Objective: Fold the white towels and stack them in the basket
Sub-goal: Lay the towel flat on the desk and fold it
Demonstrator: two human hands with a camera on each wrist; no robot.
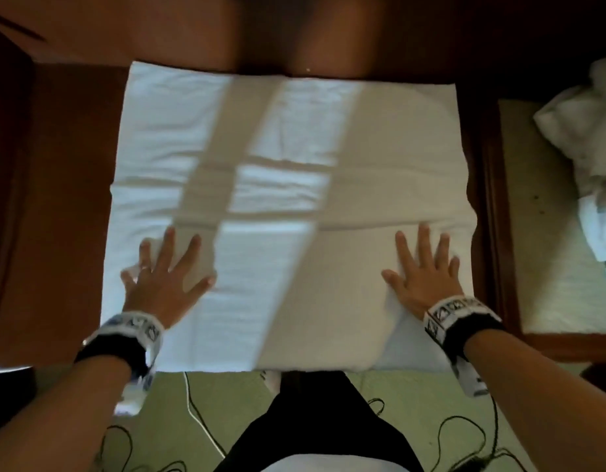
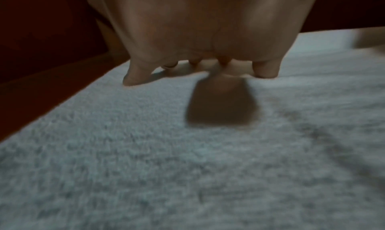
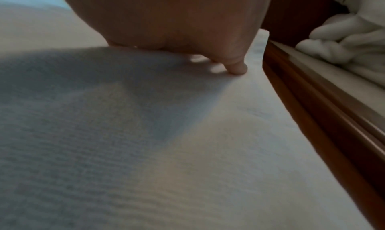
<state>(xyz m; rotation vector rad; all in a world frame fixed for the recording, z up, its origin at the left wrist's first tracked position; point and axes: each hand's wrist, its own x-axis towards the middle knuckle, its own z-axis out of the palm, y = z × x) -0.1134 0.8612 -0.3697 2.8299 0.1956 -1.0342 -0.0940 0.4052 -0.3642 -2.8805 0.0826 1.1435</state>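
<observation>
A white towel (image 1: 288, 185) lies spread flat on a dark wooden surface, with creases running across its middle. My left hand (image 1: 165, 270) presses flat on its near left part, fingers spread and straight. My right hand (image 1: 424, 267) presses flat on its near right part in the same way. The left wrist view shows my left hand (image 2: 198, 35) with fingertips down on the towel (image 2: 166, 151). In the right wrist view my right hand (image 3: 177, 22) rests on the towel (image 3: 187, 134) near its right edge. No basket is in view.
A heap of crumpled white towels (image 1: 587, 137) lies on a pale-topped table (image 1: 547, 267) to the right, also visible as a towel heap (image 3: 343, 42) in the right wrist view. A wooden rail (image 3: 323, 110) separates the two surfaces. Cables (image 1: 199, 417) trail over the green floor below.
</observation>
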